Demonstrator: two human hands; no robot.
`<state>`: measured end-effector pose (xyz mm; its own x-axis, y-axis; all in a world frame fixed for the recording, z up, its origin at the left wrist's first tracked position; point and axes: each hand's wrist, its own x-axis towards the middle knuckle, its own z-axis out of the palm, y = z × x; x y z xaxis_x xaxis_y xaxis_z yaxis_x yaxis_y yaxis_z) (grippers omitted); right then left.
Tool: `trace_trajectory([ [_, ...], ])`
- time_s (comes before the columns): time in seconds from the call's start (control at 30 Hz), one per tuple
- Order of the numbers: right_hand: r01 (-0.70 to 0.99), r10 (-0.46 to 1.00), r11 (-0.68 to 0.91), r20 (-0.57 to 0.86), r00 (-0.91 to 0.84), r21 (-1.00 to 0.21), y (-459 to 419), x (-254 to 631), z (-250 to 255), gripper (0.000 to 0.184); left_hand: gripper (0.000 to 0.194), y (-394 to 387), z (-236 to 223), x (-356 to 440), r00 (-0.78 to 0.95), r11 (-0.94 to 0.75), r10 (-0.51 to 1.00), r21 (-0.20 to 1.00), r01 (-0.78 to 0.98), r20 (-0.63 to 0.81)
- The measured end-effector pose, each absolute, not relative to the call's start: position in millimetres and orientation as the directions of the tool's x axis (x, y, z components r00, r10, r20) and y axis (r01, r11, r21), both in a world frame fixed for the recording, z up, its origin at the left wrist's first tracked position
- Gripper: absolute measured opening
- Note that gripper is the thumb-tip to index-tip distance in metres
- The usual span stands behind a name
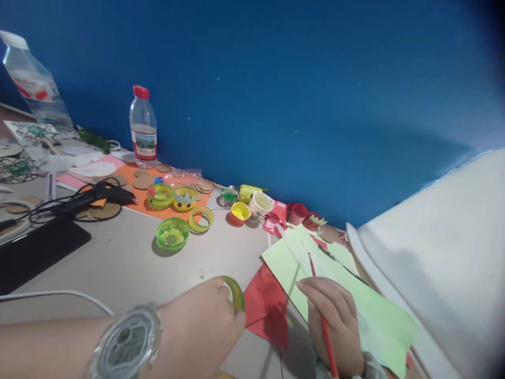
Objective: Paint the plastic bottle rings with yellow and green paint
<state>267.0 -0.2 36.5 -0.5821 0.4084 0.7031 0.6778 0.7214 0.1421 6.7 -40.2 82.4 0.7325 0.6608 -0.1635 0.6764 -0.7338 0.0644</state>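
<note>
Hands apart: the left hand (205, 321) grips a yellow-green ring (237, 295), the right hand (335, 318) a red brush (327, 339) whose long axis runs near to far. The ring lies left of and nearer than the brush's tip, with red paper (269, 308) between the hands.

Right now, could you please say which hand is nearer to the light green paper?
Right: the right hand overlaps the light green paper in view; the left hand is farther left, past the red paper.

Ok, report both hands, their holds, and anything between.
Left hand: gripping curved yellow-green band. Right hand: holding slim red-handled paintbrush. Flat red paper between them.
</note>
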Motion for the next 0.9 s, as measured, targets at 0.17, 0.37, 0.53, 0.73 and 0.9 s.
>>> trace_trajectory([
  [0.17,0.674,0.413,0.726,0.698,-0.585,0.135,0.3,267.1,34.3,0.022,0.06,-30.7,66.5,0.3,0.777,-0.777,0.629,0.052,0.627,0.032],
  [0.37,0.682,0.421,0.721,0.702,-0.575,0.127,1.4,267.5,36.5,0.023,0.063,-24.2,53.8,2.4,0.787,-0.804,0.594,0.107,0.585,0.164],
  [0.53,0.665,0.423,0.736,0.68,-0.598,0.127,0.7,267.6,35.0,0.023,0.069,-0.8,57.5,-10.9,0.739,-0.752,0.653,0.259,0.606,0.167],
  [0.73,0.682,0.445,0.722,0.677,-0.587,0.116,1.2,270.0,34.1,0.024,0.064,25.0,69.9,-30.1,0.719,-0.704,0.691,0.298,0.645,0.078],
  [0.9,0.695,0.462,0.712,0.681,-0.568,0.097,1.9,271.4,32.7,0.022,0.06,32.0,84.0,-36.6,0.689,-0.671,0.723,0.269,0.691,0.035],
])
